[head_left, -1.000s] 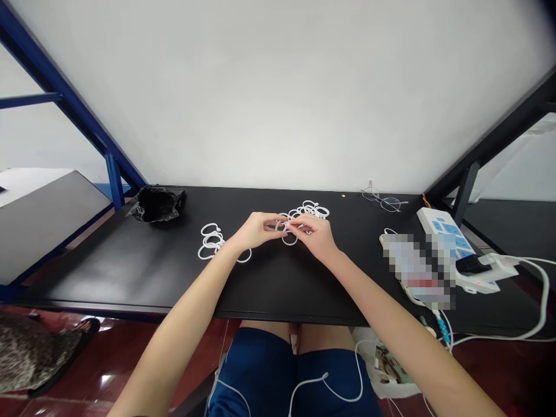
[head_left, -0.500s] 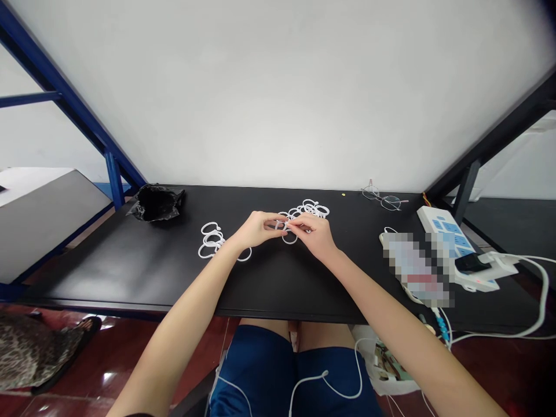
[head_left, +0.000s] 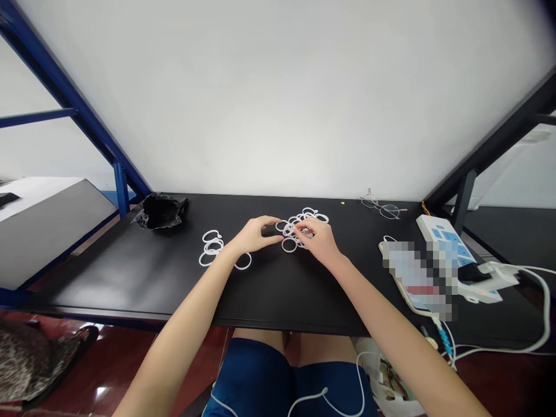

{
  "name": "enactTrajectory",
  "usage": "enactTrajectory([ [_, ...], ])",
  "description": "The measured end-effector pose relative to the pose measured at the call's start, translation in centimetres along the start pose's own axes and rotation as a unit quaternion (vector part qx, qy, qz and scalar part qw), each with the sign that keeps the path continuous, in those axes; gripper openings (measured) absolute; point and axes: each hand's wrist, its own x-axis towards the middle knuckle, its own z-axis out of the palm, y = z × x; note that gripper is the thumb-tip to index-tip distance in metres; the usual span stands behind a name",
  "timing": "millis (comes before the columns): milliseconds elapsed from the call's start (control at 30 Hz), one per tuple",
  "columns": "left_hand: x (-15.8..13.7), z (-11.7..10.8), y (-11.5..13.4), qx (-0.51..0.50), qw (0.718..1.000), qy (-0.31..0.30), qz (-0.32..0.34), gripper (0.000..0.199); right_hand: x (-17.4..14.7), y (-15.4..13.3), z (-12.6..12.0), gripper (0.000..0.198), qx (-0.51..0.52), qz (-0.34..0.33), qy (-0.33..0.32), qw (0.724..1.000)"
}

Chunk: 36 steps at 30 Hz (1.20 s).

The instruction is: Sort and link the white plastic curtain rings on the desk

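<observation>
Overlapping white rings [head_left: 289,230]: heaped on the black surface [head_left: 278,295] between the two hands, several lying across one another. Whether any are linked cannot be told; if they are, lifting one would probably drag its neighbours along.

Right hand [head_left: 319,236]: thumb and forefinger brought close together over the heap's right part; whether they pinch a ring is too small to tell. Catching two crossed rings at once seems the likeliest slip.

Left hand [head_left: 257,234]: thumb and fingers spread at the heap's left edge, with no firm grip to be seen. Lacking a steadying hold here, a tug from the opposite side could slide the whole heap.

Near ring [head_left: 289,251]: at the heap's front; a low wrist might knock it loose.

Second cluster [head_left: 213,246]: more rings left of the left forearm, with a separate ring [head_left: 251,260] on the forearm's other side. A careless sweep of that arm could scatter them.

Black bag [head_left: 181,208]: open-mouthed at the back left, well apart; thin and crumpled, so a bump would likely shift it.

Phone [head_left: 414,284]: near the right forearm, beside the power strip [head_left: 447,237]; an elbow swinging outward could nudge it or snag its cable [head_left: 445,339].

Lap cable [head_left: 325,392]: loose over blue shorts [head_left: 260,370]; a leg movement might tug it.
</observation>
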Motion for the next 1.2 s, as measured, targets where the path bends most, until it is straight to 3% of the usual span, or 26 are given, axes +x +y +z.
enactTrajectory([
  [133,-0.1,-1.7,-0.3,0.016,0.999,-0.029,-0.024,0.038,0.1,0.3,-0.5,0.007,-0.095,0.039,-0.002,0.995],
  [200,-0.2,-2.6,-0.6,0.013,0.998,-0.061,-0.029,0.043,0.1,0.3,-0.5,0.006,-0.1,0.019,0.011,0.995],
  [333,-0.8,-4.4,-1.3,0.006,0.994,-0.058,-0.089,0.04,0.0,0.4,-0.1,0.009,-0.062,-0.024,0.047,0.997],
  [467,-1.7,-6.0,-1.4,0.001,0.974,-0.171,-0.151,0.042,0.0,0.3,0.3,0.012,-0.04,-0.045,0.072,0.996],
  [567,-2.0,-6.2,-1.1,0.023,0.962,-0.219,-0.163,0.04,0.0,0.0,0.3,0.013,-0.03,-0.056,0.085,0.994],
  [700,-1.6,-5.3,-1.0,0.026,0.956,-0.238,-0.172,0.028,0.0,-0.3,0.2,0.013,-0.022,-0.068,0.097,0.993],
  [867,-1.1,-4.2,-0.2,0.002,0.978,-0.163,-0.127,0.016,0.1,-0.6,0.1,0.012,-0.023,-0.07,0.113,0.991],
  [967,-0.6,-2.9,0.7,-0.072,0.995,-0.031,-0.067,0.014,0.0,-1.2,0.0,0.012,-0.01,-0.057,0.109,0.992],
  [1067,0.1,-0.5,1.3,-0.203,0.972,0.114,-0.027,0.022,-0.3,-1.8,-0.2,0.016,0.047,-0.014,0.035,0.998],
  [1200,0.5,2.6,1.4,-0.273,0.943,0.181,-0.057,0.03,-0.8,-2.1,-0.3,0.028,0.101,0.042,-0.102,0.989],
])
